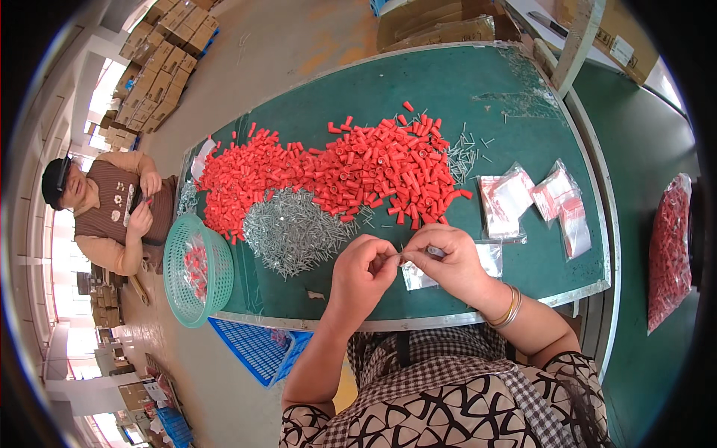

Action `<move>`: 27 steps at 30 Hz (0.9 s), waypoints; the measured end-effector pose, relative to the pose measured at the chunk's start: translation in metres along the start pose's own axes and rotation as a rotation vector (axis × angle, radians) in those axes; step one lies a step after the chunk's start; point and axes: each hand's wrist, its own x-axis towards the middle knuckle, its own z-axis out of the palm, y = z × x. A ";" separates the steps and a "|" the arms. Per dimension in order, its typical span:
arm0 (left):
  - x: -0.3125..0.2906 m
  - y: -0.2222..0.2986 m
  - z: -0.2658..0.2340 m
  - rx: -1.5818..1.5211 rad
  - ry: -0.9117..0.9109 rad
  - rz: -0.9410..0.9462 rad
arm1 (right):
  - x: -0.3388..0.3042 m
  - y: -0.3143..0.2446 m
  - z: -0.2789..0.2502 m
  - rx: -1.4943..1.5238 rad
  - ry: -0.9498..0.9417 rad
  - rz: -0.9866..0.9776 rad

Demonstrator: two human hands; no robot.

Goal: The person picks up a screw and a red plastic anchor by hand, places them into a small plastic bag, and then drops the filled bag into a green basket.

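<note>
Pinching with both hands over the near edge of the green table (523, 89), we meet fingertip to fingertip. Our left hand (364, 270) is curled, thumb and forefinger closed on something too small to make out. Our right hand (447, 261) grips the mouth of a small clear plastic bag (418, 276), which lies flat on the table under and between the hands; gold bangles (508, 308) circle that wrist.

Just beyond our left hand: a grey heap of small metal screws (291, 228). Behind it, and stretching across the table's middle, a wide pile of red plastic wall plugs (351, 168). A thinner scatter of screws sits at the pile's right end.

Right of our right hand: several filled clear bags with red and white contents (534, 198), lying apart from the pile.

At the table's left end, a teal plastic mesh basket (196, 270) holding packed bags, overhanging the edge. Below it, on the floor, a blue plastic crate (258, 347).

Far left, another person (112, 213) sits working at that end. Far right, a large clear sack of red plugs (670, 246).
</note>
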 end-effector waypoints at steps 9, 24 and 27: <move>-0.007 -0.007 -0.015 -0.065 0.014 -0.111 | 0.004 0.001 0.004 0.192 0.018 0.108; -0.080 -0.067 -0.138 -1.049 0.924 -0.208 | -0.001 0.017 -0.003 0.996 -0.310 0.405; -0.075 -0.061 -0.083 -0.953 0.576 -0.270 | 0.003 0.006 0.007 0.888 -0.305 0.439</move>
